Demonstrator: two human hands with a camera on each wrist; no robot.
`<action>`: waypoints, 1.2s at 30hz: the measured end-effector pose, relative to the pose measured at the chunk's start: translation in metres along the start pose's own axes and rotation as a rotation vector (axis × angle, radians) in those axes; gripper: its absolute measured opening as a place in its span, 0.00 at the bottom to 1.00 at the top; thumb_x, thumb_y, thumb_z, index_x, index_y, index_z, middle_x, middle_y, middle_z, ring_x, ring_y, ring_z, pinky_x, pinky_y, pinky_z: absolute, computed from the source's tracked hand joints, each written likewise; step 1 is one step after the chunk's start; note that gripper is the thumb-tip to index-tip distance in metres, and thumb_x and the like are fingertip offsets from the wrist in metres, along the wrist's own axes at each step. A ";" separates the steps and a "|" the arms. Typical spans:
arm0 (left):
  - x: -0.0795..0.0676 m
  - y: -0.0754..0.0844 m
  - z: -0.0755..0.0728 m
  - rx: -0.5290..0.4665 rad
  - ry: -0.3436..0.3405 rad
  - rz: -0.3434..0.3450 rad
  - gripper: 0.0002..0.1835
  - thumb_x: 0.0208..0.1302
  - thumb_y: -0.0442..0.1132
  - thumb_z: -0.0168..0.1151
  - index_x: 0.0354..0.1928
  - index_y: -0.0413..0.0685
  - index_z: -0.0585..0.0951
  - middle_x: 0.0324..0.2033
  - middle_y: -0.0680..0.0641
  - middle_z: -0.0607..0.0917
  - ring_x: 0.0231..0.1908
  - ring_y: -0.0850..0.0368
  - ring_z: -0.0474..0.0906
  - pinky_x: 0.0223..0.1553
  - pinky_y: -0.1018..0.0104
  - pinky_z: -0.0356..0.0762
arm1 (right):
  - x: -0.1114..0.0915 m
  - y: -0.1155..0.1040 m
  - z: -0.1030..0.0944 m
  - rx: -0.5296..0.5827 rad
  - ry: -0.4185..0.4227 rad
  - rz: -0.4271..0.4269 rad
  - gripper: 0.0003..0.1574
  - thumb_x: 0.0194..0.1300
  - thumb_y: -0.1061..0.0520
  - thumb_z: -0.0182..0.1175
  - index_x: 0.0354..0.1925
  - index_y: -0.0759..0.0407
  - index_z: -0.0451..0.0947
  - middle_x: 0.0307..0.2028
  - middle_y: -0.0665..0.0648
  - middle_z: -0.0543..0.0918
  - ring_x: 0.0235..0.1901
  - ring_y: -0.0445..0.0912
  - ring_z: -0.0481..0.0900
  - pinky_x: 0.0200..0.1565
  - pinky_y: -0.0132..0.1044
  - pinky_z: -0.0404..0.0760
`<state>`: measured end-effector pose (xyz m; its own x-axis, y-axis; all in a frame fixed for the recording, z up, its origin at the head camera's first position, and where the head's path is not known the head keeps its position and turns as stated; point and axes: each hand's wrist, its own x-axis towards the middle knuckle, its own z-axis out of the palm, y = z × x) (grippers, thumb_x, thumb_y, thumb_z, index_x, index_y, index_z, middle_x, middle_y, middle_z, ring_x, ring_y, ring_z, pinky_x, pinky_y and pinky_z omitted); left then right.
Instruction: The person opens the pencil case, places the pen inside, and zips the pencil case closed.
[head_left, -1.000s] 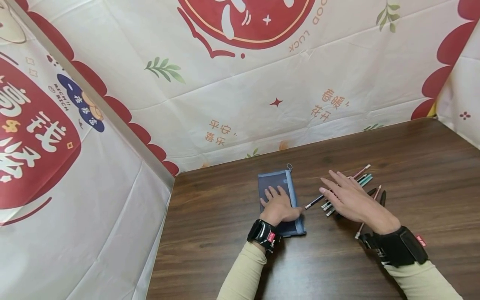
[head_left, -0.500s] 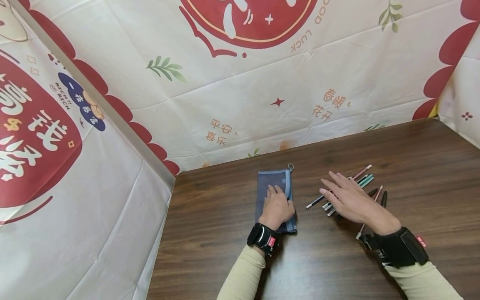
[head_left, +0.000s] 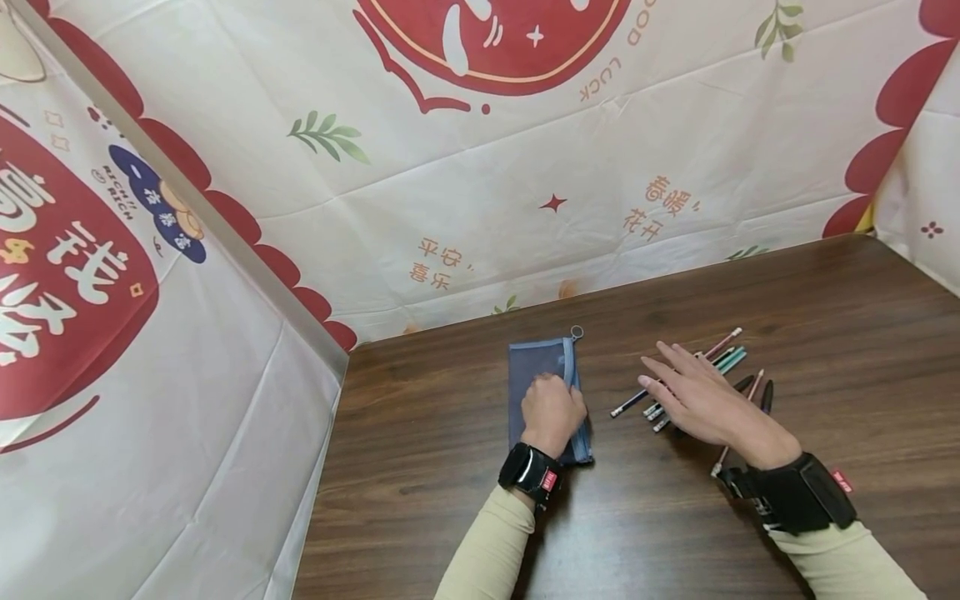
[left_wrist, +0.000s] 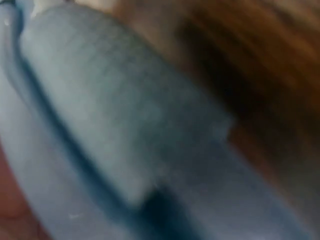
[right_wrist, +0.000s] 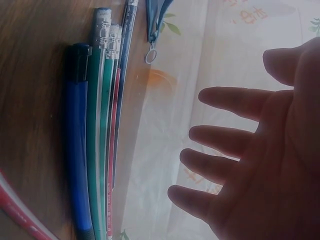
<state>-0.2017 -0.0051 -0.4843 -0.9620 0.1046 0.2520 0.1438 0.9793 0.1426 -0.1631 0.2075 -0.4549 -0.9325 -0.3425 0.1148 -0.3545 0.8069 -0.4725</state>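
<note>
A flat blue see-through zip pencil case (head_left: 534,367) lies on the table, its ring pull (head_left: 577,332) at the far right corner. My left hand (head_left: 552,412) grips the zip side, its fingers curled in on it. Up close in the left wrist view, the blurred pencil case (left_wrist: 115,100) gapes along its dark blue edge. My right hand (head_left: 701,400) has its fingers straight and spread over a loose pile of pencils (head_left: 731,358) and partly hides them. In the right wrist view, a blue pen (right_wrist: 77,150) lies alongside green pencils (right_wrist: 97,125), apart from the fingers.
The dark wooden table (head_left: 420,467) is bordered at the back by a printed white cloth (head_left: 480,192) and on the left by another cloth panel (head_left: 240,400). A pink pencil (head_left: 757,383) and dark pen (head_left: 767,397) stick out beside the right wrist.
My left hand has gone from lying flat on the pencil case to curling its fingers in at the zip side. The case shifted slightly left. My right hand stayed put.
</note>
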 end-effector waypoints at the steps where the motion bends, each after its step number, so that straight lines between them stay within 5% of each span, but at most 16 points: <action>1: 0.000 0.000 0.000 -0.004 0.009 0.002 0.20 0.59 0.49 0.58 0.27 0.36 0.84 0.24 0.42 0.85 0.23 0.50 0.82 0.19 0.59 0.80 | 0.000 0.000 0.000 0.000 0.000 -0.001 0.37 0.75 0.42 0.36 0.66 0.70 0.62 0.68 0.78 0.53 0.67 0.70 0.46 0.62 0.70 0.45; 9: 0.001 -0.004 -0.007 -0.053 0.050 0.027 0.24 0.62 0.45 0.53 0.07 0.50 0.69 0.11 0.47 0.79 0.12 0.55 0.75 0.10 0.61 0.71 | 0.001 0.001 0.000 0.000 -0.004 -0.001 0.37 0.75 0.43 0.36 0.66 0.70 0.62 0.68 0.79 0.53 0.67 0.70 0.46 0.62 0.70 0.45; 24: 0.008 -0.014 -0.022 -0.251 0.035 -0.050 0.22 0.61 0.43 0.50 0.09 0.48 0.73 0.13 0.43 0.81 0.13 0.52 0.76 0.12 0.58 0.73 | 0.001 0.001 0.000 -0.014 -0.005 -0.018 0.36 0.74 0.45 0.39 0.64 0.73 0.63 0.67 0.79 0.54 0.66 0.71 0.49 0.61 0.70 0.47; 31: 0.009 -0.022 -0.029 -0.391 -0.032 -0.079 0.25 0.64 0.44 0.49 0.07 0.51 0.69 0.07 0.52 0.72 0.09 0.59 0.71 0.09 0.67 0.67 | 0.001 0.001 -0.001 -0.031 0.008 -0.040 0.33 0.73 0.48 0.44 0.63 0.73 0.64 0.66 0.80 0.57 0.65 0.71 0.51 0.61 0.70 0.49; 36: 0.009 -0.026 -0.031 -0.400 -0.037 -0.076 0.25 0.63 0.43 0.50 0.06 0.52 0.68 0.08 0.52 0.73 0.11 0.59 0.71 0.11 0.67 0.66 | 0.001 0.001 0.001 -0.066 0.007 -0.063 0.31 0.69 0.54 0.50 0.62 0.74 0.65 0.64 0.80 0.60 0.63 0.71 0.56 0.61 0.68 0.54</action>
<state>-0.2071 -0.0345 -0.4562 -0.9801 0.0478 0.1927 0.1437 0.8405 0.5225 -0.1644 0.2078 -0.4561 -0.9087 -0.3900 0.1488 -0.4158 0.8140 -0.4055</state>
